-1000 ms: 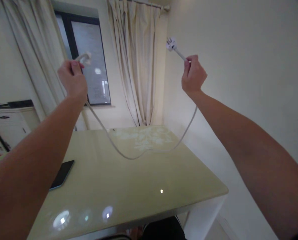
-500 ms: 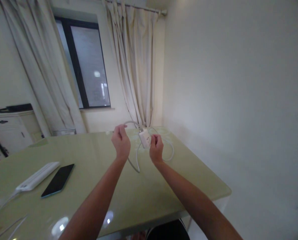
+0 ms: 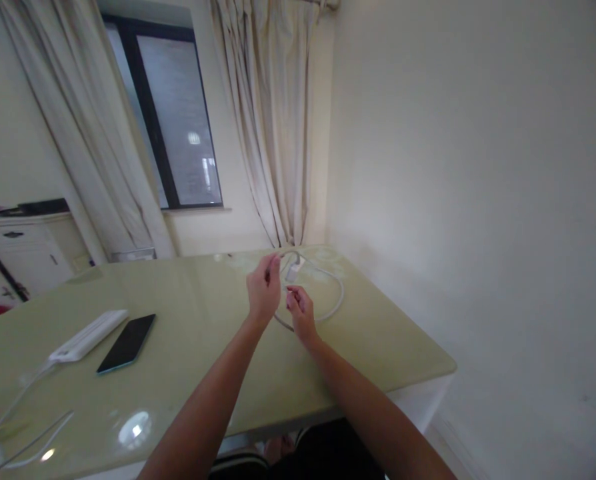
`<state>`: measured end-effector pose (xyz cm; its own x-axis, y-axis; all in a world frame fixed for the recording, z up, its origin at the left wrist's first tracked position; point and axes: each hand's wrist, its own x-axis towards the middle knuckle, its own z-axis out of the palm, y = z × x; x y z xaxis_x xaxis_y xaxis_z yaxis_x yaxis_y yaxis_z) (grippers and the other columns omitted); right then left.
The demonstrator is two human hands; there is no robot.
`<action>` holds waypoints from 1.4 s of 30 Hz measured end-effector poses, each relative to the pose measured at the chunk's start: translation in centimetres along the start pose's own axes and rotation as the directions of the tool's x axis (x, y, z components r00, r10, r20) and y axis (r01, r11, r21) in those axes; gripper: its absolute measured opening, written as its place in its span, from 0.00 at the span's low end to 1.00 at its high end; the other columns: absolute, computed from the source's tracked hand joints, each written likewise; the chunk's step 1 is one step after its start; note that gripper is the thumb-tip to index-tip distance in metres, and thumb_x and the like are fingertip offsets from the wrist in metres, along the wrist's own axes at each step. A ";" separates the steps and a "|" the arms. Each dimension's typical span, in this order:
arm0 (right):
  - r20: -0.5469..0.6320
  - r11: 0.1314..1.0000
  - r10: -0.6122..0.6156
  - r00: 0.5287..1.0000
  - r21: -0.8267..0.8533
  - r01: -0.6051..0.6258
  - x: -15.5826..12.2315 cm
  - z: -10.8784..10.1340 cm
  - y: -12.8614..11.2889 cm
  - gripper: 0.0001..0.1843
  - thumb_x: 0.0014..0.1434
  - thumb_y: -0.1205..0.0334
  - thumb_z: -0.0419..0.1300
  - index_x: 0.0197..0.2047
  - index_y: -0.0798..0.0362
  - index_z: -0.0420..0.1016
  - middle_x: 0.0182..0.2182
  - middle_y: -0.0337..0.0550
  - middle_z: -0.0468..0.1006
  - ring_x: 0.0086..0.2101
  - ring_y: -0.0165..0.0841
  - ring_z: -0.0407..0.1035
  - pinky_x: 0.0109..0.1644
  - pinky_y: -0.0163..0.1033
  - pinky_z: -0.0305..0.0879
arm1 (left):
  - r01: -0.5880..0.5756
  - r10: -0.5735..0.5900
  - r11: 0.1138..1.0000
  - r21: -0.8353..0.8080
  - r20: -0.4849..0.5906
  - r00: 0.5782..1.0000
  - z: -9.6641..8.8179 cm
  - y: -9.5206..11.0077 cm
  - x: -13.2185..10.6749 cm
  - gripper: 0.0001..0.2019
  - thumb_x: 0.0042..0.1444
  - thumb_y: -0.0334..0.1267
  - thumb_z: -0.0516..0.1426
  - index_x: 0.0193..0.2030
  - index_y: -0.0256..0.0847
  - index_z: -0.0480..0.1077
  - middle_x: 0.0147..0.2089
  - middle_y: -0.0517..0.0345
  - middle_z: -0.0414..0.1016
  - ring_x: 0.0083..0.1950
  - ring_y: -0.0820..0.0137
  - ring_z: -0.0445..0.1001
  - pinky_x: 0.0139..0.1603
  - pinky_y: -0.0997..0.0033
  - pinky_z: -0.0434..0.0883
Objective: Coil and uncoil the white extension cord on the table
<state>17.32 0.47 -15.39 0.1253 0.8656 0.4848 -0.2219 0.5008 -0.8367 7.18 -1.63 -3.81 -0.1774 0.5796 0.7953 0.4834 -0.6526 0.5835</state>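
Note:
My left hand (image 3: 265, 290) is closed, its fingertips pinching a pale grey cable (image 3: 341, 293) near a white plug block (image 3: 295, 269). The block is tilted just beyond my hands, and the earlier view shows socket holes in its face. From the block, the cable curves out in a wide loop to the right and runs back behind my hands. My right hand (image 3: 301, 310) is closed in a pinch just below the block. Something small and pale shows at its fingertips, too small to make out.
On the left of the pale green glossy table (image 3: 398, 353) lie a white power strip (image 3: 89, 335) and a black phone (image 3: 127, 343). A thin white cable (image 3: 38, 443) rests near the front left edge. A wall stands along the right side.
My left hand has moved right, and my right hand has come lower and closer to it. The plug block has turned and sits farther behind my hands. The cable loop appears wider.

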 end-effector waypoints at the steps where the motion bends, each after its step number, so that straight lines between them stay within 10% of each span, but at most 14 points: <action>1: 0.007 0.998 0.005 1.000 0.062 -0.006 0.2 -0.2 -0.3 0.23 0.58 0.39 0.60 0.45 0.50 0.74 0.24 0.35 0.65 0.24 0.30 0.56 0.27 0.35 0.52 | 0.000 -0.002 1.000 0.017 0.080 0.997 0.2 0.1 -0.8 0.17 0.69 0.48 0.50 0.47 0.41 0.76 0.37 0.55 0.80 0.33 0.69 0.74 0.37 0.72 0.67; 5: -0.019 0.969 0.064 0.998 0.241 -0.058 0.9 -1.1 -1.3 0.34 0.59 0.29 0.52 0.47 0.51 0.75 0.22 0.35 0.65 0.21 0.28 0.53 0.24 0.35 0.48 | 0.031 -0.045 0.998 0.051 0.310 0.950 -0.2 0.2 -3.9 0.17 0.69 0.49 0.50 0.44 0.43 0.77 0.33 0.57 0.78 0.32 0.70 0.73 0.38 0.72 0.67; 10: -0.007 0.918 0.177 0.984 0.362 -0.163 1.9 -2.2 -2.6 0.38 0.57 0.27 0.52 0.48 0.52 0.78 0.21 0.34 0.63 0.19 0.27 0.51 0.21 0.34 0.50 | 0.141 -0.105 0.990 -0.009 0.623 0.775 -1.5 -0.9 -6.5 0.18 0.67 0.51 0.50 0.38 0.43 0.75 0.27 0.61 0.69 0.28 0.71 0.65 0.31 0.72 0.63; 12: 0.024 0.885 0.197 0.980 0.426 -0.188 2.2 -2.7 -2.9 0.35 0.58 0.30 0.55 0.47 0.53 0.80 0.21 0.35 0.64 0.19 0.26 0.51 0.20 0.33 0.50 | 0.286 -0.169 0.958 -0.030 0.747 0.643 -2.1 -1.4 -7.2 0.20 0.67 0.54 0.50 0.36 0.42 0.73 0.24 0.63 0.63 0.24 0.72 0.63 0.27 0.73 0.61; 16: 0.034 0.844 0.214 0.976 0.497 -0.202 2.7 -3.6 -3.1 0.25 0.57 0.41 0.61 0.45 0.54 0.81 0.21 0.34 0.66 0.18 0.24 0.51 0.19 0.31 0.49 | 0.606 -0.118 0.794 -0.051 0.964 0.237 -3.1 -1.8 -8.4 0.25 0.63 0.62 0.51 0.43 0.39 0.73 0.21 0.66 0.61 0.20 0.74 0.62 0.24 0.74 0.61; 18: 0.024 0.823 0.226 0.974 0.530 -0.204 3.0 -4.0 -3.1 0.23 0.56 0.45 0.63 0.44 0.55 0.81 0.21 0.34 0.66 0.17 0.23 0.51 0.19 0.31 0.49 | 0.619 -0.034 0.783 -0.064 0.989 0.145 -3.3 -1.8 -9.0 0.26 0.60 0.62 0.56 0.43 0.38 0.74 0.23 0.62 0.66 0.24 0.73 0.66 0.28 0.73 0.64; 20: 0.015 0.809 0.237 0.971 0.550 -0.206 3.2 -4.5 -3.0 0.22 0.55 0.46 0.65 0.44 0.55 0.80 0.21 0.33 0.66 0.17 0.22 0.51 0.19 0.30 0.49 | 0.526 -0.053 0.850 -0.036 0.987 0.153 -3.3 -2.1 -9.3 0.26 0.60 0.63 0.55 0.38 0.38 0.76 0.24 0.60 0.68 0.26 0.72 0.67 0.31 0.73 0.65; 23: 0.020 0.828 0.253 0.967 0.513 -0.227 3.4 -4.9 -2.8 0.23 0.56 0.44 0.65 0.45 0.54 0.79 0.19 0.32 0.66 0.16 0.22 0.50 0.19 0.31 0.48 | 0.157 -0.190 0.977 0.147 0.931 0.312 -3.3 -3.8 -8.7 0.27 0.65 0.59 0.49 0.29 0.39 0.74 0.26 0.56 0.70 0.29 0.69 0.69 0.34 0.70 0.66; 27: 0.006 0.881 0.291 0.957 0.389 -0.270 3.2 -4.4 -1.6 0.29 0.54 0.36 0.64 0.45 0.54 0.78 0.18 0.31 0.66 0.16 0.24 0.51 0.18 0.31 0.47 | -0.220 -0.442 0.777 0.590 0.759 0.478 -4.0 -8.6 -6.0 0.20 0.66 0.50 0.51 0.33 0.39 0.76 0.35 0.44 0.78 0.39 0.58 0.77 0.43 0.62 0.68; 34: -0.074 0.965 0.227 0.971 -0.119 -0.235 2.5 -2.5 1.7 0.36 0.54 0.26 0.56 0.38 0.55 0.76 0.16 0.33 0.67 0.16 0.27 0.57 0.19 0.33 0.51 | -0.209 -0.490 0.704 0.679 0.677 0.550 -3.9 -13.0 -3.6 0.12 0.60 0.39 0.59 0.49 0.39 0.75 0.52 0.41 0.76 0.57 0.55 0.73 0.58 0.60 0.66; 38: -0.087 0.950 0.185 0.979 -0.241 -0.201 2.4 -3.0 2.2 0.34 0.59 0.28 0.52 0.37 0.54 0.76 0.18 0.36 0.69 0.19 0.31 0.62 0.23 0.35 0.57 | -0.056 -0.290 0.936 0.346 0.853 0.433 0.1 -10.5 -5.5 0.40 0.41 0.43 0.71 0.63 0.41 0.67 0.61 0.44 0.72 0.60 0.54 0.70 0.61 0.58 0.67; 40: -0.071 0.924 0.110 0.991 -0.359 -0.128 2.2 -3.4 2.1 0.31 0.61 0.32 0.53 0.35 0.53 0.77 0.21 0.41 0.74 0.24 0.34 0.67 0.28 0.36 0.61 | 0.145 -0.179 0.981 0.132 0.901 0.394 2.4 -9.6 -7.0 0.38 0.43 0.44 0.69 0.61 0.37 0.67 0.57 0.44 0.75 0.54 0.57 0.74 0.55 0.59 0.71; 42: -0.035 0.879 0.026 0.999 -0.475 -0.039 1.9 -3.8 2.1 0.28 0.63 0.36 0.54 0.32 0.52 0.78 0.26 0.44 0.77 0.29 0.36 0.70 0.34 0.37 0.63 | 0.225 -0.157 0.973 0.042 0.839 0.521 4.0 -9.4 -8.5 0.25 0.50 0.40 0.63 0.56 0.36 0.69 0.52 0.45 0.77 0.49 0.60 0.75 0.51 0.61 0.72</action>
<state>20.75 3.19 -17.19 0.1530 0.8779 0.4538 0.2595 0.4074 -0.8756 7.51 1.55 -16.69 0.5507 0.8138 0.1853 0.4670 -0.4844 0.7398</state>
